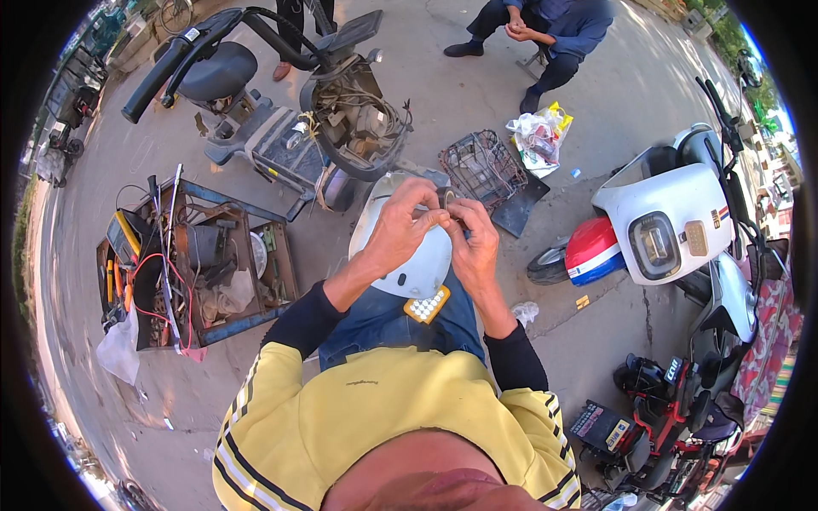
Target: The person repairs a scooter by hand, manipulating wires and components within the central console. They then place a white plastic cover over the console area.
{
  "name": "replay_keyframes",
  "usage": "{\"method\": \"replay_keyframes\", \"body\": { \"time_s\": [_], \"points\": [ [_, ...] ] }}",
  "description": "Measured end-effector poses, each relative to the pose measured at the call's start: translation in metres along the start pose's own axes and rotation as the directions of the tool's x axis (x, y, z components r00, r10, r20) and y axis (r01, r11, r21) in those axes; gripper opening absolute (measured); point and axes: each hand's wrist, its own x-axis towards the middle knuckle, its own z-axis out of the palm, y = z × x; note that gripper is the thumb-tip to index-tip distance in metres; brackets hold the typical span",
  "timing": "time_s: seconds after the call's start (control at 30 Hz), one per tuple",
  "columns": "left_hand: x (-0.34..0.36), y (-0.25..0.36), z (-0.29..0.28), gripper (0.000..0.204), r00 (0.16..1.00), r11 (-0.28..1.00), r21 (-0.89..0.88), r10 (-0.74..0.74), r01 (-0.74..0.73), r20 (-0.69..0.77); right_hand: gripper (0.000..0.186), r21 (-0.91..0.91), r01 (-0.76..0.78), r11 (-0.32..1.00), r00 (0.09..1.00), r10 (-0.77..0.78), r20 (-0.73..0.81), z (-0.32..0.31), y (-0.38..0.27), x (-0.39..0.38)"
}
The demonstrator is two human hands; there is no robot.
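Both my hands meet over a white scooter panel (423, 266) that rests on my lap. My left hand (402, 223) pinches a small dark ring-shaped roll (445, 198), which looks like tape. From the other side, the bent fingers of my right hand (474, 243) close on the same roll, thumb and fingertips near the left thumb. The exact grip between the fingertips is partly hidden. Below the hands, at the panel's near edge, sits a yellow-framed light (427, 304) with rows of white round lamps. Dark slots show in the panel's surface.
A toolbox (274, 311) full of tools and wires stands at left. Ahead is a partly dismantled scooter (285, 140); a wire basket (484, 168) and plastic bag (540, 140) lie nearby. A white scooter (669, 217) stands right. A seated person (545, 43) faces me.
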Motion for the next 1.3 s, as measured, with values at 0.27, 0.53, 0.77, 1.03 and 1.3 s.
{"method": "replay_keyframes", "body": {
  "time_s": [0.27,0.53,0.77,1.03,1.3],
  "points": [
    [0.025,0.042,-0.032,0.025,0.978,0.909,0.363,0.208,-0.205,0.031,0.024,0.001,0.076,0.997,0.996,-0.076,-0.036,-0.012,-0.012,0.013],
    [0.039,0.054,-0.035,0.019,0.893,0.674,0.605,0.420,-0.424,0.158,0.028,-0.191,0.221,0.956,0.974,-0.225,0.000,-0.015,-0.023,0.024],
    [0.043,0.051,-0.026,0.027,0.854,0.575,0.664,0.481,-0.477,0.196,0.031,-0.256,0.300,0.919,0.952,-0.304,0.024,-0.015,-0.023,0.027],
    [0.038,0.044,-0.037,0.024,0.935,0.843,0.409,0.338,-0.350,0.103,0.023,-0.149,0.123,0.981,0.992,-0.125,-0.006,-0.027,-0.016,0.030],
    [0.049,0.047,-0.046,0.019,0.911,0.747,0.524,0.372,-0.408,0.179,0.026,-0.192,0.206,0.960,0.978,-0.197,0.061,-0.021,-0.021,0.032]
  ]
}}
